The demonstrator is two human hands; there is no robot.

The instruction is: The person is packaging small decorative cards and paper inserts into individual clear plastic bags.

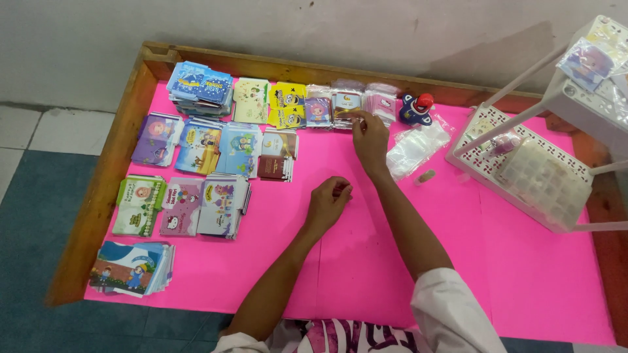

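I see the pink table point(405, 261) filling the middle of the frame, with stacks of small cards point(216, 147) laid in rows at upper left, probably so each design shows. My right hand point(369, 137), at upper centre, pinches a thin rubber band point(350, 115) over the wrapped packets point(345, 103). My left hand point(327, 202), below it, is closed around something small; I cannot tell what.

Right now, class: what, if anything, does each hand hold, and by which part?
The right hand pinches the lower edge of a small clear-wrapped packet in the back row. The left hand is curled around something small and dark; what it is cannot be told.
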